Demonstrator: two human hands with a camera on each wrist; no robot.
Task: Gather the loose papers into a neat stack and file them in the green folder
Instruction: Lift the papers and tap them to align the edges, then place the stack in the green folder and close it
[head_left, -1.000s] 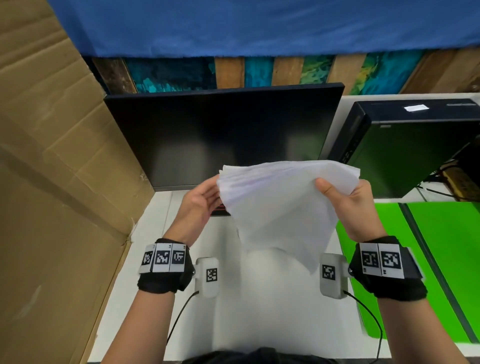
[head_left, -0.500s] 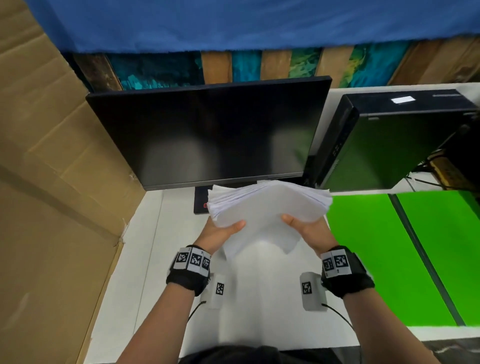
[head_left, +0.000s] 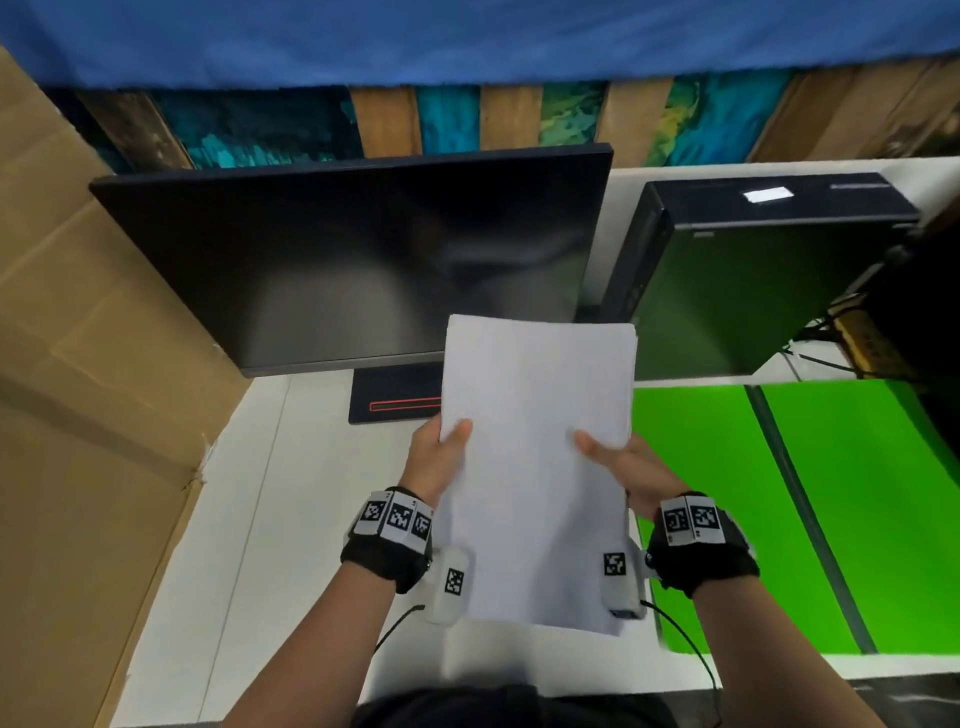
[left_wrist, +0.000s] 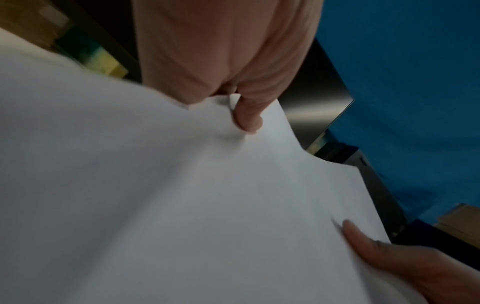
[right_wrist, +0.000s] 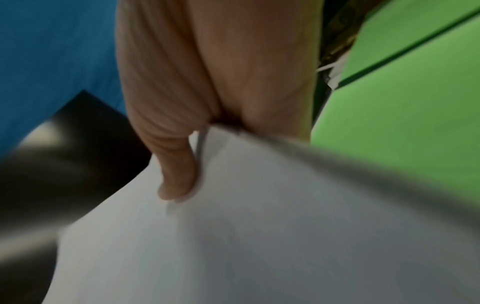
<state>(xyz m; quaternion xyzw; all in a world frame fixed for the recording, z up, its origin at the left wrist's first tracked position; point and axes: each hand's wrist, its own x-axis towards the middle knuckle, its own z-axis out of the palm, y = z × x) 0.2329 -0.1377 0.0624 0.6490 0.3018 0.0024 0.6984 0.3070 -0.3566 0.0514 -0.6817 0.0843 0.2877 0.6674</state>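
Observation:
A squared stack of white papers (head_left: 535, 467) hangs above the white desk, held by both hands. My left hand (head_left: 441, 457) grips its left edge, thumb on top, fingers hidden beneath. My right hand (head_left: 618, 462) grips the right edge the same way. In the left wrist view my left hand (left_wrist: 241, 102) pinches the stack of papers (left_wrist: 182, 205), and the right thumb shows at the lower right. The right wrist view has my right hand (right_wrist: 187, 160) pinching the paper stack (right_wrist: 259, 236). The green folder (head_left: 779, 509) lies open flat on the desk to the right, partly under the stack.
A dark monitor (head_left: 363, 254) stands behind the stack, its stand base (head_left: 395, 400) on the white desk (head_left: 291, 519). A black computer case (head_left: 753, 275) sits at the back right with cables beside it. A cardboard wall (head_left: 93, 415) closes the left side.
The fanned, uneven sheets have been turned lengthwise and squared into an even stack. Both hands shifted their grip to its long side edges and came nearer to me.

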